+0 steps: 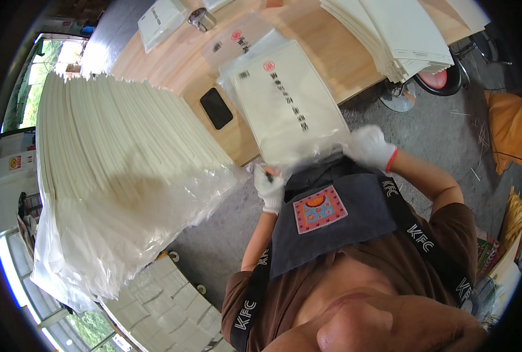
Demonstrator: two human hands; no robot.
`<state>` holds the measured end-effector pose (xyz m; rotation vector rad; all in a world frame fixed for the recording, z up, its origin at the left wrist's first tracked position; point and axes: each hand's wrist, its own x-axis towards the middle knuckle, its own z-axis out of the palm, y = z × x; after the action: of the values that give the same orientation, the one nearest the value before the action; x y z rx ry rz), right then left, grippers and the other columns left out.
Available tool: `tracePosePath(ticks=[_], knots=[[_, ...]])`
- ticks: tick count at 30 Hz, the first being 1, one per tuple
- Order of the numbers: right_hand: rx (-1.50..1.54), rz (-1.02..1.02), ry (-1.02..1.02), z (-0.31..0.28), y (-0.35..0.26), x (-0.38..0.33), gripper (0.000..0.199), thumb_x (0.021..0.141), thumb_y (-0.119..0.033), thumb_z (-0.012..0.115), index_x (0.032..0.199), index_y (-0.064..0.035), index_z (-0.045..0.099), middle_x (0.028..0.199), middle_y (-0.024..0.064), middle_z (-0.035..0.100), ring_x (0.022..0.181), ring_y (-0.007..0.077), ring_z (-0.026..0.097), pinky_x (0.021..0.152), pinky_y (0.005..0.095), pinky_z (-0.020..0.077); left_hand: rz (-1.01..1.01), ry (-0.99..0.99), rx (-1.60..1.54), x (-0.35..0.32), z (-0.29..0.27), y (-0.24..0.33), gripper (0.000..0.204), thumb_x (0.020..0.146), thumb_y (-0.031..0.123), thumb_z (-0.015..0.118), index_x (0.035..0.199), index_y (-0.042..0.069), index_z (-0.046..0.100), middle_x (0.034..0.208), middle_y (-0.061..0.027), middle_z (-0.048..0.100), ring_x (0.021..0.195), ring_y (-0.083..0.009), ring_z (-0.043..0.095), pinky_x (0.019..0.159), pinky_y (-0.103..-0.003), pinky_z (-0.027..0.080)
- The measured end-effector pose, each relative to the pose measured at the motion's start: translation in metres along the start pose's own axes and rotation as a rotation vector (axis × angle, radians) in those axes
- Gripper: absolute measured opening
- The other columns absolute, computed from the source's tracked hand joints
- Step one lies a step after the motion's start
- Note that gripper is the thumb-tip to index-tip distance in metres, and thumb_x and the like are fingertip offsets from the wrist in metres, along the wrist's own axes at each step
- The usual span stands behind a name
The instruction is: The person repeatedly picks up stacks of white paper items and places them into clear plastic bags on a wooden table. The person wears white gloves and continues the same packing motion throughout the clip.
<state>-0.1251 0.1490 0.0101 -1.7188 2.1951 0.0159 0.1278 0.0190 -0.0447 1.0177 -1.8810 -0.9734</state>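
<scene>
- A white paper bag in a clear plastic sleeve (284,102) was seen lying flat on the wooden table (173,58), its near edge overhanging the table rim just in front of the person's apron (331,217).
- The bag's long axis ran from about 5 o'clock to 11 o'clock, away from the body; its near short edge was set between the two gloved hands.
- The left hand (269,189) was closed on the loose plastic flap at the bag's near left corner, at roughly 7 o'clock of the bag; a small dark item seemed to be pinched with it, though what it was could not be told.
- The right hand (371,146) was clamped on the near right corner, at about 4 o'clock of the bag, fingers curled over the crumpled plastic.
- Both hands were touching the bag; the right was placed slightly farther up its side.
- A fanned stack of plastic-sleeved bags (120,170) was spread at 9 o'clock, and a pile of flat white bags (401,35) at 1 o'clock.
- A dark phone (216,108) lay just left of the bag.
</scene>
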Motion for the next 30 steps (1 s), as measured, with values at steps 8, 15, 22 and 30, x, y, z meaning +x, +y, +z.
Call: tracePosePath(ticks=[8, 15, 22, 30], knots=[[0.024, 0.13, -0.272, 0.034, 0.048, -0.022, 0.03, 0.084, -0.026, 0.045, 0.081, -0.0052, 0.067, 0.083, 0.019, 0.066, 0.079, 0.039, 0.065, 0.068, 0.0472, 0.0504, -0.513, -0.193, -0.342, -0.062, -0.026, -0.08, 0.019, 0.08, 0.016, 0.065, 0.076, 0.007, 0.049, 0.065, -0.0044, 0.046, 0.063, -0.0125, 0.05, 0.06, -0.027, 0.043], [1.499, 0.326, -0.106, 0.101, 0.048, 0.045, 0.036, 0.093, -0.033, 0.05, 0.116, -0.0057, 0.055, 0.102, 0.0108, 0.064, 0.09, 0.0211, 0.061, 0.078, 0.0327, 0.0489, -0.485, -0.385, 0.147, 0.009, -0.007, -0.06, 0.036, 0.091, 0.037, 0.055, 0.088, 0.001, 0.059, 0.065, -0.0077, 0.052, 0.063, -0.0144, 0.051, 0.061, -0.031, 0.042], [2.205, -0.319, -0.423, 0.048, -0.05, 0.071, 0.052, 0.094, -0.033, 0.051, 0.133, -0.0018, 0.04, 0.13, 0.0097, 0.05, 0.117, 0.018, 0.05, 0.098, 0.0325, 0.0407, 0.267, -0.32, 0.319, 0.091, -0.077, 0.194, 0.019, 0.085, 0.021, 0.06, 0.079, 0.004, 0.053, 0.067, -0.0147, 0.046, 0.061, -0.0342, 0.048, 0.053, -0.039, 0.04], [1.924, -0.669, -0.076, -0.198, -0.124, 0.14, 0.039, 0.091, -0.038, 0.055, 0.107, -0.0025, 0.06, 0.089, 0.003, 0.064, 0.074, 0.011, 0.059, 0.061, 0.0293, 0.046, 0.612, 0.699, 0.682, 0.077, -0.22, 0.318, 0.029, 0.09, 0.021, 0.054, 0.109, -0.002, 0.057, 0.093, -0.008, 0.06, 0.083, -0.0175, 0.057, 0.069, -0.027, 0.048]])
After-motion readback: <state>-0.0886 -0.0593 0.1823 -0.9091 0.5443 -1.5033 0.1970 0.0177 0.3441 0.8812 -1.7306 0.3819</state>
